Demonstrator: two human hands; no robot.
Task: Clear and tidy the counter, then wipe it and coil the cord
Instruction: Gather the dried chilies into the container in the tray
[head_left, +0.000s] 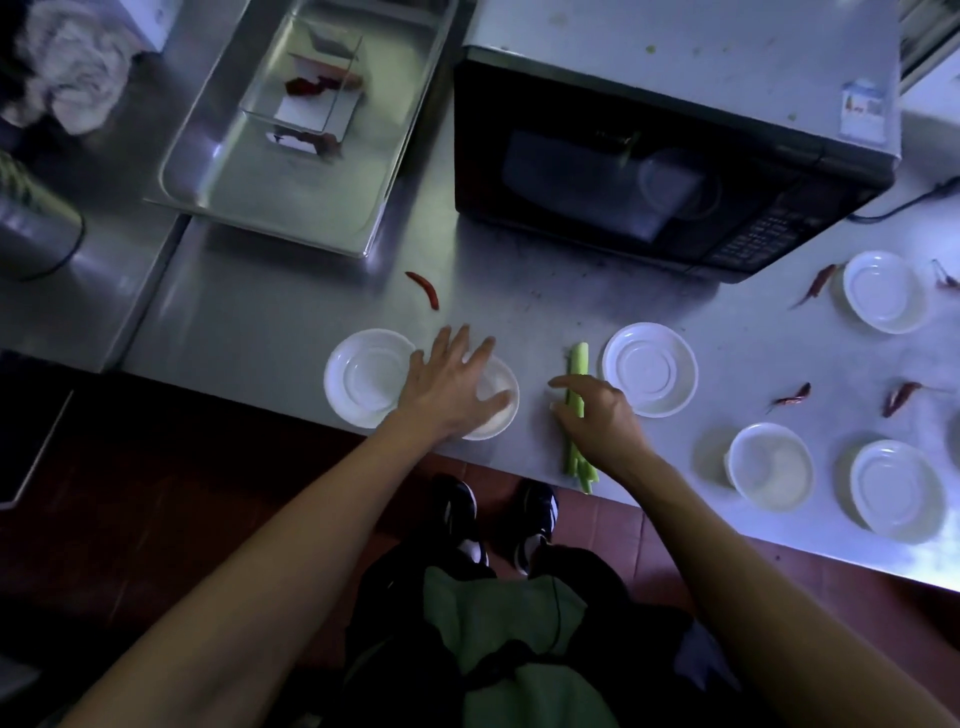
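right hand (602, 415) pinches the celery (575, 415) mid-stalk; left hand (452, 384) spread flat over a saucer (498, 410).

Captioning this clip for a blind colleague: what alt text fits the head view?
Seen from above, a left hand lies spread over a white dish while the right hand pinches green stalks on a steel counter. A microwave stands behind.

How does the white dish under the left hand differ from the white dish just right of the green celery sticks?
The white dish under the left hand is mostly covered by the spread left hand and touches a neighbouring dish. The white dish right of the green celery sticks stands alone, fully visible, untouched. Both are round, white and empty.
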